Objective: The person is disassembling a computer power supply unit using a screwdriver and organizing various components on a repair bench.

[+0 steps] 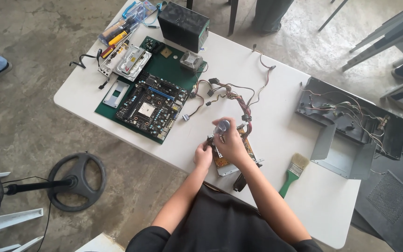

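The right hand (pixel 232 142) has its fingers closed around a screwdriver (pixel 222 127) with a clear handle, held upright over a small circuit board (pixel 225 161) near the desk (pixel 281 135) front edge. The left hand (pixel 203 155) pinches the board's left side, fingers closed on it. A slip of the tip could gouge the board or snag the wire bundle (pixel 232 95) just behind; the green-handled brush (pixel 292 173) lies apart.

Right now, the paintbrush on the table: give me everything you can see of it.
The paintbrush lies flat on the white table, just right of the person's right forearm, untouched. It has a green handle, a metal-looking band and pale, wide bristles. The bristles point up and right toward the open grey metal case, the handle toward the table's near edge. Nothing rests on it; wear is too small to judge.
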